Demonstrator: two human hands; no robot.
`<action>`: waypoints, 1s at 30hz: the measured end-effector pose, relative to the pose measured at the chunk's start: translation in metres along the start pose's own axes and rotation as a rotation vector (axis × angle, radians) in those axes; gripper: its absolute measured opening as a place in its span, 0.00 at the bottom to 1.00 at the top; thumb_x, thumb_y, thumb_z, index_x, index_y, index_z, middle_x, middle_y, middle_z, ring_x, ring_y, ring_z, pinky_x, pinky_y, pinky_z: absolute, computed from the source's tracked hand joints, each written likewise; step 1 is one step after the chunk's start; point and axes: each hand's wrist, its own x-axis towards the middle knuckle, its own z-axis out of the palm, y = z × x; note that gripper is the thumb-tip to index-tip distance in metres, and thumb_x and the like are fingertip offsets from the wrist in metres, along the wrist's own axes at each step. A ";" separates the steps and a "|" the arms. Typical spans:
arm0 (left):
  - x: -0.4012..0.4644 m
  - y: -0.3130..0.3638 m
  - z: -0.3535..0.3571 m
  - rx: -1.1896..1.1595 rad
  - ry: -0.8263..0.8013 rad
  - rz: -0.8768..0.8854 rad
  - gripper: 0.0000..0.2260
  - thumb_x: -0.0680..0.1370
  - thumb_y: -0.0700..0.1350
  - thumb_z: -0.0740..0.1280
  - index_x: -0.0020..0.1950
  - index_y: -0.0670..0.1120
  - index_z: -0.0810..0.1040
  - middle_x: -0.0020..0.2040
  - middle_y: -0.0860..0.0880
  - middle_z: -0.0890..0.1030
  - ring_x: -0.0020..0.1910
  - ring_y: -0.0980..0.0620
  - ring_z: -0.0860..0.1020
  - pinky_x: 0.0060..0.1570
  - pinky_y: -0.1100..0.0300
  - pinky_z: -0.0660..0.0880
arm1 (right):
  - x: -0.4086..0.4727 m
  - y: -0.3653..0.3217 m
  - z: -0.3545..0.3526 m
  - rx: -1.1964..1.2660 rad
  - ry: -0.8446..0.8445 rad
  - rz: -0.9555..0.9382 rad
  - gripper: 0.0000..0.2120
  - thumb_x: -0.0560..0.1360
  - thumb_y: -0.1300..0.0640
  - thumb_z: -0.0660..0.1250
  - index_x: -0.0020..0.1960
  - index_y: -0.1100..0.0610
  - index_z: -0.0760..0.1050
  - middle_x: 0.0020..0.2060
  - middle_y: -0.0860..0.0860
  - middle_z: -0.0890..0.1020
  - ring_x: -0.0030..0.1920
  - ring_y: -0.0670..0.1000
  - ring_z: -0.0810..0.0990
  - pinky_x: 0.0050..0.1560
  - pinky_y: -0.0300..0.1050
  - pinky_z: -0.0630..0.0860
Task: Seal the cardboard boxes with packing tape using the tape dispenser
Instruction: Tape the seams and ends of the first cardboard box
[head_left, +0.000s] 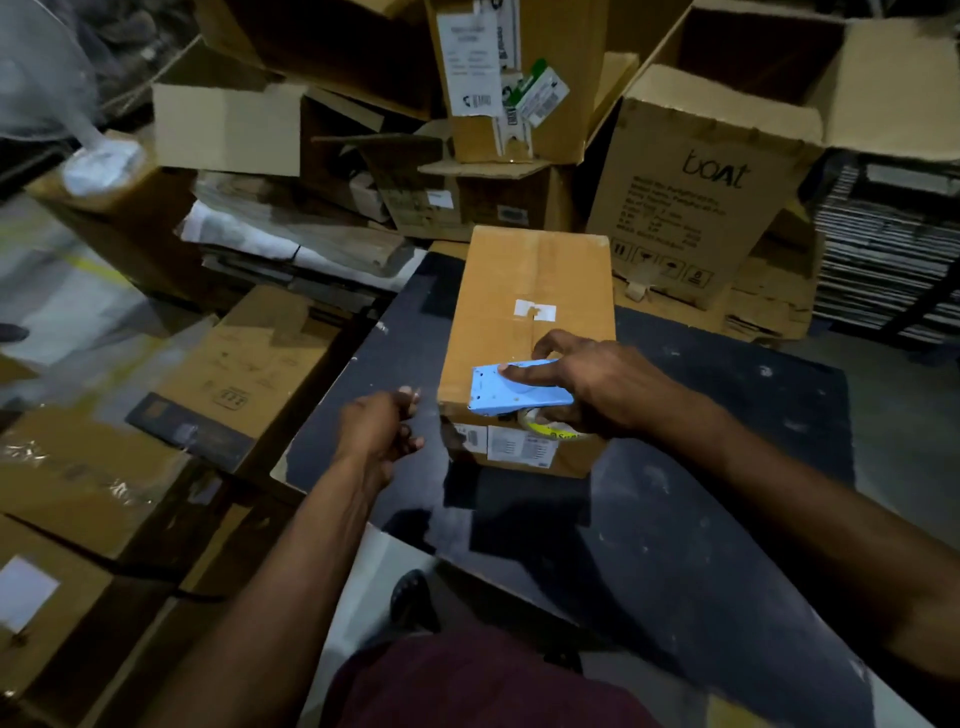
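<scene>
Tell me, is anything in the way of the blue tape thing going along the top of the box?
Nothing visible is. The right hand grips the tape dispenser at the near end of the box; only a small white sticker lies flat on the seam ahead.

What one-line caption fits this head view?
Right hand holds a blue tape dispenser at the near edge of a closed cardboard box on a dark table; left hand hovers beside.
</scene>
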 end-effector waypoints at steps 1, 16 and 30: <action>0.003 -0.001 -0.003 -0.014 -0.029 -0.033 0.05 0.79 0.44 0.71 0.44 0.46 0.83 0.35 0.49 0.78 0.27 0.54 0.67 0.28 0.58 0.74 | 0.005 -0.003 0.000 -0.020 0.002 -0.018 0.32 0.80 0.39 0.66 0.80 0.33 0.57 0.66 0.50 0.72 0.57 0.54 0.77 0.48 0.51 0.76; 0.024 -0.024 0.004 0.048 0.106 0.087 0.14 0.77 0.48 0.77 0.36 0.45 0.78 0.34 0.49 0.80 0.36 0.52 0.77 0.27 0.60 0.75 | 0.036 -0.027 -0.001 -0.118 -0.048 0.006 0.31 0.81 0.45 0.66 0.80 0.35 0.58 0.60 0.52 0.76 0.54 0.55 0.79 0.53 0.53 0.75; 0.037 -0.031 -0.001 0.019 0.077 0.063 0.13 0.78 0.49 0.76 0.38 0.45 0.80 0.34 0.49 0.78 0.35 0.50 0.75 0.28 0.58 0.73 | 0.049 -0.039 -0.015 -0.089 -0.123 0.041 0.29 0.82 0.48 0.63 0.80 0.36 0.60 0.50 0.49 0.70 0.54 0.56 0.77 0.51 0.52 0.66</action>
